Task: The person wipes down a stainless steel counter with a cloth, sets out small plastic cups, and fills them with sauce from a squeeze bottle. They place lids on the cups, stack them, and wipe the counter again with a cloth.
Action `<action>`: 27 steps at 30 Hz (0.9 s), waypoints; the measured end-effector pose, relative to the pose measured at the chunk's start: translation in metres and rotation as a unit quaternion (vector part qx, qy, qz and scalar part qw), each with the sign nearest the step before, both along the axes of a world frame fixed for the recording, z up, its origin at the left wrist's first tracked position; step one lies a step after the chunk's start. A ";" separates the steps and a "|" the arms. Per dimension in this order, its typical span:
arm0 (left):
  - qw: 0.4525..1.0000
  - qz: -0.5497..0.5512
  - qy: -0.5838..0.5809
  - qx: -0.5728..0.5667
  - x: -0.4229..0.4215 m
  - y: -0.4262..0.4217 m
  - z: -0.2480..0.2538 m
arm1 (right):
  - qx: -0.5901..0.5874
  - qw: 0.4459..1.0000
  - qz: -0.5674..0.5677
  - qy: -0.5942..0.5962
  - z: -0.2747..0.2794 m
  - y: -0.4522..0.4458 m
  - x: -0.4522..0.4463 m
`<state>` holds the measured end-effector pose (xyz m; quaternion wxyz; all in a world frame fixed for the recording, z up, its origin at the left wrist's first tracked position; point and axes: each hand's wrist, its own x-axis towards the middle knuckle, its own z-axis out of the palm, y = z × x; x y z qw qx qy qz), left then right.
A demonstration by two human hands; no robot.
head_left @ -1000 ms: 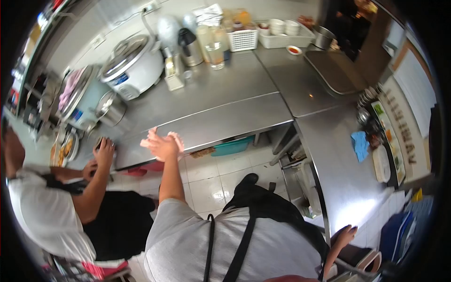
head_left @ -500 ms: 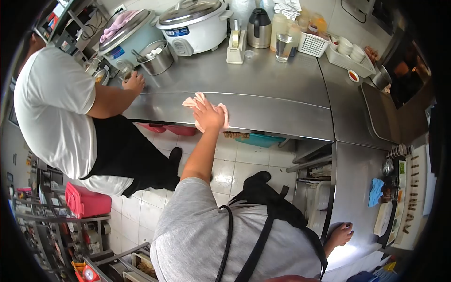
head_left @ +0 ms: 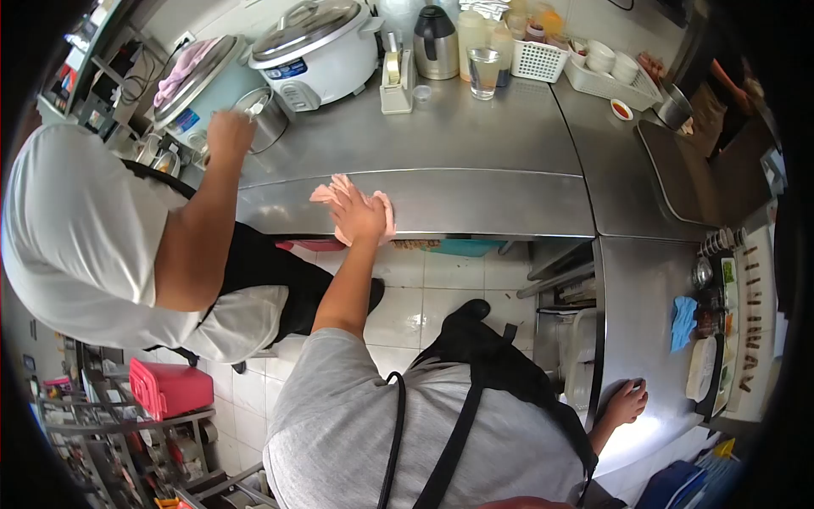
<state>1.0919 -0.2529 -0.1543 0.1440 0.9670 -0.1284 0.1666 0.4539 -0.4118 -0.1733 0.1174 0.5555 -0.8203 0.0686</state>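
Observation:
My left hand presses a crumpled pink cloth onto the front strip of the steel counter, its fingers over the cloth. Cloth shows on both sides of the hand. At the lower right, my right hand rests on the side counter with curled fingers. A small dark spot shows at its fingertips, but I cannot make out what it is. The nearest thing to that hand is a pale oblong object; a blue cloth lies farther up.
A co-worker in white stands close on my left, one hand over a steel pot. Rice cookers, a tape dispenser, a steel jug and a glass of water line the back. A brown tray lies right.
The view has shifted slightly. The co-worker has leaned in and raised a hand from the counter to the steel pot. My left hand stays on the pink cloth; my right hand stays on the side counter.

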 end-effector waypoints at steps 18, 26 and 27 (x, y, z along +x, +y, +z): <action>0.999 -0.016 0.030 0.028 -0.011 0.001 0.017 | -0.020 0.999 0.004 -0.039 0.013 0.006 0.015; 0.996 0.022 0.082 0.038 -0.004 -0.001 0.009 | -0.047 0.995 0.019 -0.084 0.020 0.011 0.019; 0.997 0.014 0.067 0.026 -0.006 -0.002 0.009 | -0.045 0.995 0.022 -0.089 0.022 0.011 0.021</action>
